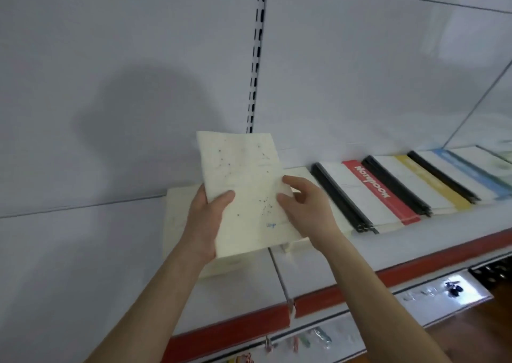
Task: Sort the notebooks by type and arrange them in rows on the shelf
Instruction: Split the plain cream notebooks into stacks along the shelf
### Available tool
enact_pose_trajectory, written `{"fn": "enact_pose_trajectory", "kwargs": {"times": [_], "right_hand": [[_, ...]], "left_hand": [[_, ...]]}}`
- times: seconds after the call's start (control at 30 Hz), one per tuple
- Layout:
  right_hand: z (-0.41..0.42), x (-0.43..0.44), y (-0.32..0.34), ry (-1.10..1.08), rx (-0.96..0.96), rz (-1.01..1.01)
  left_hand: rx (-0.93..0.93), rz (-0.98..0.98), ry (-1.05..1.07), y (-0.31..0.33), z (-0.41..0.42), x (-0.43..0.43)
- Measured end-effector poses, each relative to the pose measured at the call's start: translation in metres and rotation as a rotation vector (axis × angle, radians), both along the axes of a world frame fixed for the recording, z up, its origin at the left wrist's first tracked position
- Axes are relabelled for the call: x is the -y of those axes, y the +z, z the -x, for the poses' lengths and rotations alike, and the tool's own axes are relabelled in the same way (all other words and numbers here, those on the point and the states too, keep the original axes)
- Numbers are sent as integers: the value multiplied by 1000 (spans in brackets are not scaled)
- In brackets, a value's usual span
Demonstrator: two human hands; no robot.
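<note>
One cream dotted notebook [246,180]: our left hand [205,224] grips its left edge, our right hand [307,210] its right.

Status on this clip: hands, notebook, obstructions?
Gripping cream notebook: left hand, right hand. Held above cream stack on shelf. Row of banded notebooks to right.

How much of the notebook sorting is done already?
Done: black-spined notebooks with red, yellow and blue bands lie in a row on the shelf. In hand: the left hand and right hand hold a cream dotted notebook above it. Left: that one needs a spot, and the cream notebooks beneath look loosely piled, not yet a row.
</note>
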State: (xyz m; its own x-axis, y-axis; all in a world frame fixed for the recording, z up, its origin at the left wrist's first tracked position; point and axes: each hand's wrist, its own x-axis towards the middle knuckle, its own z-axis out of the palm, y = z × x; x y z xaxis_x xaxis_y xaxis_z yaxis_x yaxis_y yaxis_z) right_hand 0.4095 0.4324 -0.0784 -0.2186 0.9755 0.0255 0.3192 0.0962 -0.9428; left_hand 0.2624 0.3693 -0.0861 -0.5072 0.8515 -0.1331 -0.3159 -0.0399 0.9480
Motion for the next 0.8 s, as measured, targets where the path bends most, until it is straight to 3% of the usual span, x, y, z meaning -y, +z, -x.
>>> {"fn": "enact_pose_trajectory", "kwargs": {"times": [0.1,0.2,0.33,0.4,0.5,0.6,0.7,0.8], "right_hand": [[-31,-25,3,-95,62,-57],[-53,-53,-7,-121,246,-95],[-70,-79,-50,-66,607,-94],[-73,-84,-73,-73,686,-142],[-74,-89,-76,-56,759,-172],[-72,-90,-56,20,760,-176],[-53,-88,-31,150,722,-246],[-10,-81,-5,302,664,-397]], "left_hand": [[-292,22,69,-8,-39,-35],[-416,76,115,-23,-67,-61],[-727,254,-20,-63,-85,-80],[-813,319,-72,-73,-84,-83],[-867,347,-118,-75,-79,-88],[-967,247,-180,-73,-68,-78],[-1193,148,-289,-59,-53,-42],[-1511,104,-191,-43,-32,2]]}}
